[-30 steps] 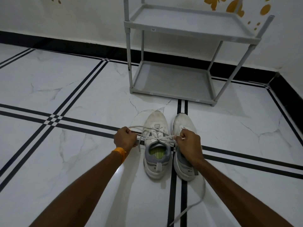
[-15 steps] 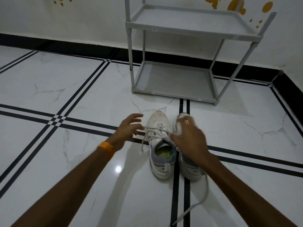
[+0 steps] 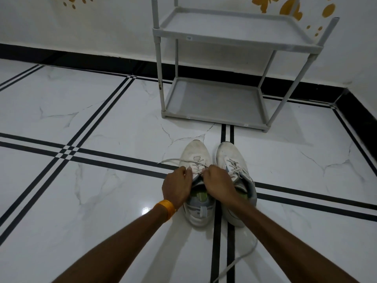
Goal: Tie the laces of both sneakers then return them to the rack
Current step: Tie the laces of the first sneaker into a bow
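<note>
Gripping laces (image 3: 195,163): two hands, two sneakers

Both forearms bare, no sleeves in view. Left hand (image 3: 177,187): orange band (image 3: 166,209) around the wrist, flat and slightly glossy, any clasp too small to make out. Right hand (image 3: 219,183): nothing worn on wrist or fingers.
</note>
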{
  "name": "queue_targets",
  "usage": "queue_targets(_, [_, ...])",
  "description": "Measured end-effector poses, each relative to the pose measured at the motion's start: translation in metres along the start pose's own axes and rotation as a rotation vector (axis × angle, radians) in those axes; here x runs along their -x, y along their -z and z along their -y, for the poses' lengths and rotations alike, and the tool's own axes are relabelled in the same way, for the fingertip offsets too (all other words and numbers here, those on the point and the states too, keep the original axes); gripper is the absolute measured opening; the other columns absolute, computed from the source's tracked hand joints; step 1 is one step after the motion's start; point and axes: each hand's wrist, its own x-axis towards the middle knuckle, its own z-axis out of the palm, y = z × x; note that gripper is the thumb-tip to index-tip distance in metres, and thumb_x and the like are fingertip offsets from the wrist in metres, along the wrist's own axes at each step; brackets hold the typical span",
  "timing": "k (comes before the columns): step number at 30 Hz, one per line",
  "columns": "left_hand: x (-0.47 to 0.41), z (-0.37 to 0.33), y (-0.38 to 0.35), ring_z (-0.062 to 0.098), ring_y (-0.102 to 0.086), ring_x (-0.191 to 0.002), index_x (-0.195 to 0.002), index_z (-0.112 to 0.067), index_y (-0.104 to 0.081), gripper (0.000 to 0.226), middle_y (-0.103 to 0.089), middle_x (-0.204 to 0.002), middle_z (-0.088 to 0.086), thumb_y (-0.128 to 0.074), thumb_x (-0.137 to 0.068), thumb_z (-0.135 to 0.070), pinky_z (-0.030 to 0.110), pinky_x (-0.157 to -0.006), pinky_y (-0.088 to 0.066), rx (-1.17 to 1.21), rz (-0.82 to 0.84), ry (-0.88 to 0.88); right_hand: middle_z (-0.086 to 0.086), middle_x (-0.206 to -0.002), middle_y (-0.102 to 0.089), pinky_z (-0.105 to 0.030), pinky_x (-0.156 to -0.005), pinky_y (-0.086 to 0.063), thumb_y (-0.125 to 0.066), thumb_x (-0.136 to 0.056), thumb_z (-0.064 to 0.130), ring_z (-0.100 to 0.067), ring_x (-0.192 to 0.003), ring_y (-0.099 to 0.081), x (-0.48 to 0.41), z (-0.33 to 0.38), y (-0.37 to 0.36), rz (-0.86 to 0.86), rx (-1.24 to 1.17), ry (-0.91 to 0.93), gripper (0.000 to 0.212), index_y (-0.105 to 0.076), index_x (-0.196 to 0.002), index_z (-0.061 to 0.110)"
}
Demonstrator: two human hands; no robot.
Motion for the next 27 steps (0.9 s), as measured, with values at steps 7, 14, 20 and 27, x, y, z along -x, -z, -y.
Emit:
queue_targets(7, [-0.021,-0.004,0.014,0.021,-0.048,-0.053,-0.054,-0.012,-0.049,0.033,-0.055,-0.054,0.008,-0.060,-0.083,-0.023,0.034,-0.054,-0.044,0.031,-0.066,0.001,-0.004,-0.045,-0.051,-0.034,-0.053,-0.042,-0.065,-0.085,0.038,-0.021,-0.043,-0.050,-0.014,-0.002,-0.007,0.055,-0.575,-0.352,0.043,-0.055,-0.052,0.013])
queue_targets(14, [-0.021,-0.003,0.015,0.018,-0.046,-0.052,-0.057,-0.012,-0.049,0.031,-0.049,-0.053,0.004,-0.058,-0.086,-0.017,0.027,-0.053,-0.035,-0.053,-0.058,-0.059,0.004,-0.031,-0.040,-0.030,-0.045,-0.030,-0.068,-0.083,0.023,-0.016,-0.031,-0.036,-0.014,-0.004,-0.019,-0.037,-0.752,-0.464,0.042,-0.049,-0.047,0.015])
queue_targets(20, [-0.020,-0.003,0.022,0.020,-0.047,-0.051,-0.056,-0.012,-0.049,0.031,-0.050,-0.053,0.004,-0.058,-0.086,-0.017,0.033,-0.054,-0.044,-0.052,-0.068,-0.043,-0.002,-0.040,-0.043,-0.027,-0.043,-0.030,-0.065,-0.086,0.022,-0.016,-0.032,-0.036,-0.014,0.000,-0.021,-0.027,-0.798,-0.448,0.037,-0.054,-0.053,0.013])
queue_targets(27, [-0.028,0.025,0.059,0.023,-0.053,-0.059,-0.065,-0.014,-0.047,0.025,-0.053,-0.062,0.003,-0.055,-0.088,-0.021,0.027,-0.049,-0.027,-0.180,-0.214,0.037,-0.006,-0.074,-0.064,-0.029,-0.054,-0.049,-0.061,-0.092,0.031,-0.016,-0.054,-0.055,-0.015,0.048,-0.045,0.172,-0.923,-0.381,0.024,-0.071,-0.096,0.009])
